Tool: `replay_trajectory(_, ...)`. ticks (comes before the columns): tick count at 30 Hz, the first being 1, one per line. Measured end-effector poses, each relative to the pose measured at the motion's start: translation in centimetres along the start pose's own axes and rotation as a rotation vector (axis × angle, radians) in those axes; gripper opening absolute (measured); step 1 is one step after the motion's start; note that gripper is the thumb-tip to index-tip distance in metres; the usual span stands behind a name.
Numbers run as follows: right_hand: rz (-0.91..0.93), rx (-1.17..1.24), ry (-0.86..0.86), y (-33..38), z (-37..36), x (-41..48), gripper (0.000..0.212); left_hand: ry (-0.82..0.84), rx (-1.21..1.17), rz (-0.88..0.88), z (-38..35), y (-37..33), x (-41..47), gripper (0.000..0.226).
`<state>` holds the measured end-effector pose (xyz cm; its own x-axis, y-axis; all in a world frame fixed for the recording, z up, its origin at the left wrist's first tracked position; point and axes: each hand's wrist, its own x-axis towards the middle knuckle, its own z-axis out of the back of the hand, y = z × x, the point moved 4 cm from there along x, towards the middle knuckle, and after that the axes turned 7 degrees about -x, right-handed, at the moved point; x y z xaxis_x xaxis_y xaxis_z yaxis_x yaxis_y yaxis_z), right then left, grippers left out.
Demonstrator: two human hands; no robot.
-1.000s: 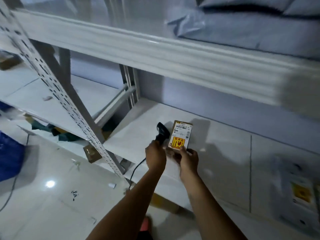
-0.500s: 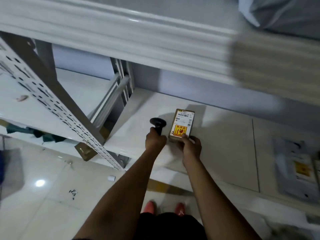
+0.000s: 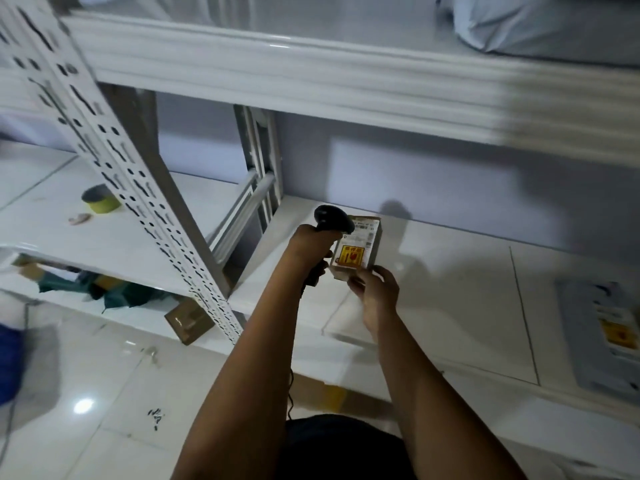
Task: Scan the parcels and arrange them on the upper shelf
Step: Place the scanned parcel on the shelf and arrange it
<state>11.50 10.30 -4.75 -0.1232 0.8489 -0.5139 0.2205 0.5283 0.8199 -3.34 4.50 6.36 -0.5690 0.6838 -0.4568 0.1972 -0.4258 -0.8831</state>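
At the centre of the frame the left hand (image 3: 313,251) grips the handle of a black scanner (image 3: 332,220), its head tipped over the top of a small brown parcel (image 3: 356,247). The right hand (image 3: 375,289) holds that parcel by its lower edge, fingers (image 3: 358,284) pinched on the near corner. The white label and the yellow-and-red sticker face up towards the scanner. The parcel sits just above the lower shelf (image 3: 450,289); whether its far end touches the board cannot be told.

Judging from this, the scan of this parcel is under way and its lift to the upper shelf (image 3: 311,74) is yet to come. At the right edge of the frame a grey flat parcel (image 3: 606,337) lies on the lower shelf, apparently waiting its turn. At the upper right, grey bagged parcels (image 3: 536,22) lie on the upper shelf, so part of the job looks done. A roll of tape (image 3: 100,199) stands at the far left.
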Motion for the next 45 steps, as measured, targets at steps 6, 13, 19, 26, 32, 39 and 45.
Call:
replay_trajectory(6, 0.046, 0.007, -0.016, 0.0, -0.8, -0.8, 0.027, -0.062, 0.041, -0.115, 1.8, -1.6, -2.1, 0.025)
replay_trajectory(13, 0.069, 0.015, 0.018, -1.6, -0.8, -2.3, 0.030, -0.036, -0.047, -0.167, 2.9, -2.1, -4.5, 0.020)
replay_trajectory(19, 0.066, 0.015, -0.030, -2.2, 0.0, -2.7, 0.040, 0.007, -0.029, -0.176, 3.0, -1.7, -6.1, 0.019)
replay_trajectory(26, 0.090, 0.026, -0.068, -2.5, 0.3, -3.7, 0.032, 0.051, 0.013, -0.148, 3.4, -1.0, -6.7, 0.021)
replay_trajectory(32, 0.072, 0.007, -0.095, -3.5, 1.6, -3.5, 0.030, 0.051, 0.013, -0.127, 3.7, -0.4, -6.9, 0.022)
replay_trajectory(39, 0.057, 0.018, -0.133, -3.3, 2.6, -3.2, 0.027, 0.052, -0.015, -0.125, 2.9, -0.3, -6.5, 0.023)
replay_trajectory(45, 0.052, 0.041, -0.150, -2.7, 3.1, -2.1, 0.025, 0.056, 0.002, -0.155, 1.8, -0.7, -5.6, 0.025)
